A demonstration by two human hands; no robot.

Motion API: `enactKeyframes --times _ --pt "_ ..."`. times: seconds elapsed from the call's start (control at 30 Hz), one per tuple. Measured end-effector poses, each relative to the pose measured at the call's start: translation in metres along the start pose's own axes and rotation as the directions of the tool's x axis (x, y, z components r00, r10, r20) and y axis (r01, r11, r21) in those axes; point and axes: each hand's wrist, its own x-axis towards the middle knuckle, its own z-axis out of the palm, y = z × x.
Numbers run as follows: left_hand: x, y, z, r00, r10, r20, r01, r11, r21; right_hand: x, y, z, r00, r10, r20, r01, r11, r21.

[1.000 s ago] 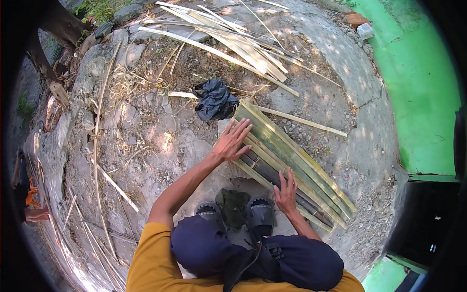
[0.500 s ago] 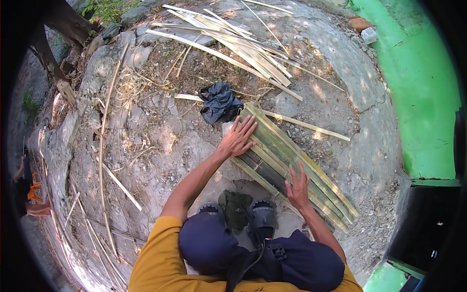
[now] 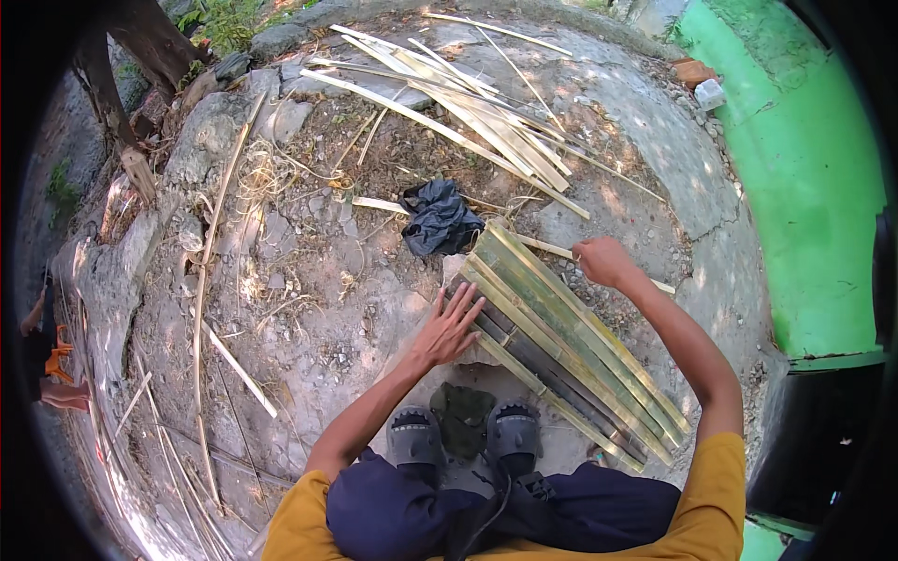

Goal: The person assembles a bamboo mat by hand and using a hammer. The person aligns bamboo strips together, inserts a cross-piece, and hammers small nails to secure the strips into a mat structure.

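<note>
A fan of split bamboo slats (image 3: 561,329), green, yellowish and dark, lies on the ground in front of my feet. My left hand (image 3: 451,327) rests flat on their upper left part, its fingers spread. Past their right side, my right hand (image 3: 606,261) is closed with the fingers curled in. Whatever it may hold is hidden. In the picture it overlaps a pale bamboo strip (image 3: 544,247) that runs behind the slats; whether they touch I cannot tell. A crumpled black plastic bag (image 3: 438,220) sits at the slats' far end.
Long pale bamboo strips (image 3: 468,107) lie piled farther off. More thin strips (image 3: 201,309) are strewn to the left, over rough, cracked ground. A green wall (image 3: 795,187) stands at the right, tree trunks (image 3: 154,47) at the far left. Another person's foot (image 3: 64,394) shows at the left edge.
My right hand has left the slats' near right part, moved away from me past their right side, and closed. My left hand has slid nearer along the slats.
</note>
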Motion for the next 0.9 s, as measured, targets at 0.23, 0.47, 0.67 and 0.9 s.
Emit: enactKeyframes --times 0.23,0.47,0.67,0.9 --pt "-0.005 -0.008 0.012 1.0 -0.006 -0.001 0.006 0.999 -0.036 0.183 -0.026 -0.024 0.876 0.152 -0.458 -0.037 0.967 0.251" --pt "0.002 -0.009 0.014 1.0 -0.012 0.012 0.013 0.995 -0.096 0.331 -0.039 0.005 0.803 0.334 -0.493 -0.161 0.919 0.36" --pt "0.002 -0.011 0.013 1.0 -0.006 0.026 0.008 0.994 -0.105 0.361 -0.034 0.026 0.792 0.419 -0.444 -0.297 0.9 0.319" --pt "-0.01 -0.011 0.018 1.0 -0.005 -0.004 0.004 0.997 -0.077 0.294 -0.047 -0.045 0.707 0.189 -0.681 0.065 0.942 0.328"
